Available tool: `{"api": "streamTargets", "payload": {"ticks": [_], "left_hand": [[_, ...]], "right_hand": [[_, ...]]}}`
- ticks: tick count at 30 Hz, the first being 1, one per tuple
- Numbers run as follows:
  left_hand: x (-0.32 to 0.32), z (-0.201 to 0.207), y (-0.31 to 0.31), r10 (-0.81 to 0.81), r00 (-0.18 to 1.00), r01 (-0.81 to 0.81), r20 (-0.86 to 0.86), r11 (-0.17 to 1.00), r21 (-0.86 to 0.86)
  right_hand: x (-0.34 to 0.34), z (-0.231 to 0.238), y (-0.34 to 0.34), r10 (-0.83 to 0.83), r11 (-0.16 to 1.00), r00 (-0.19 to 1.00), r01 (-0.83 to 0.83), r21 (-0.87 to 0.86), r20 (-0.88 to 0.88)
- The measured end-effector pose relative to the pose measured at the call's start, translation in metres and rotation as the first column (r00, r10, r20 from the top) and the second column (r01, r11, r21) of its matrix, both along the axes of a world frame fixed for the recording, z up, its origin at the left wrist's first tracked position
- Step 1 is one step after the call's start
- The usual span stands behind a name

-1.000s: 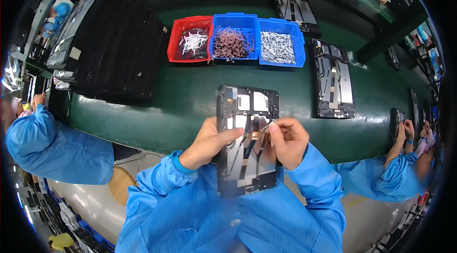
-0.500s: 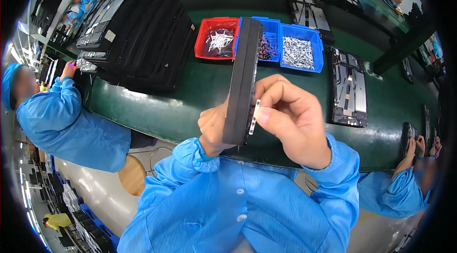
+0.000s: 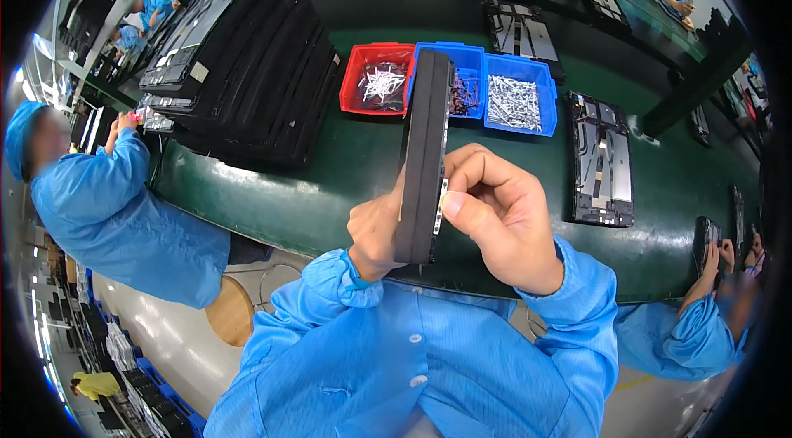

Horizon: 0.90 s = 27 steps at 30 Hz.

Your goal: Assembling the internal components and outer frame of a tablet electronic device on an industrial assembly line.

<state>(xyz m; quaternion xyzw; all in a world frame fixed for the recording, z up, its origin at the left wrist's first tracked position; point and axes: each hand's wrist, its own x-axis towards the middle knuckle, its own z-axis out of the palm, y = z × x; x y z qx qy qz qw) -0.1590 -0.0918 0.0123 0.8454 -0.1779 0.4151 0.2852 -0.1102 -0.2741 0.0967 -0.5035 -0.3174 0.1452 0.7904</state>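
Upright in front of me stands a flat, black foam-edged device panel (image 3: pixel 423 157), turned so that mostly its thick edge shows. My left hand (image 3: pixel 375 228) grips it from the left; the panel hides some of those fingers. A small silver-white strip with dark spots (image 3: pixel 440 214) lies along the panel's right face, near its lower part. My right hand (image 3: pixel 507 219) pinches this strip between thumb and curled forefinger. What is on the panel's right face is hardly visible from this angle.
Behind the panel are a red bin (image 3: pixel 351 79) of white strips, a blue bin (image 3: pixel 468 58) of small dark parts and another blue bin (image 3: pixel 549 108) of silvery pieces. Foam-edged panels (image 3: pixel 272 91) are stacked at left. One open device (image 3: pixel 601 162) lies at right. Co-workers sit on both sides.
The strip, tilted and standing a little off the panel before, is now closer against its right face. My right hand has shifted slightly left, and the panel sits slightly lower in view.
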Motion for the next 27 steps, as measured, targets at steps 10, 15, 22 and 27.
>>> {"api": "streamTargets", "payload": {"ticks": [10, 15, 22, 27], "left_hand": [[0.007, 0.0051, -0.0003, -0.067, 0.996, 0.063, 0.065, 0.997, 0.055], [0.0073, -0.0005, -0.0009, -0.059, 0.988, 0.049, 0.142, 0.996, 0.072], [0.0065, -0.0008, -0.0016, -0.067, 0.992, 0.063, 0.108, 0.997, 0.04], [0.0063, -0.0022, 0.0, -0.08, 0.991, 0.075, 0.108, 0.996, 0.044]], "right_hand": [[-0.0026, -0.001, -0.0042, 0.002, 1.0, 1.0, -0.002, -0.003, -0.013], [-0.0061, 0.0013, -0.0033, -0.02, 0.999, 0.997, 0.018, -0.031, -0.069], [-0.0056, 0.0021, -0.0047, -0.016, 0.999, 0.996, 0.014, -0.029, -0.084], [-0.0024, -0.0046, -0.0055, -0.004, 1.0, 1.0, 0.005, -0.021, 0.013]]}}
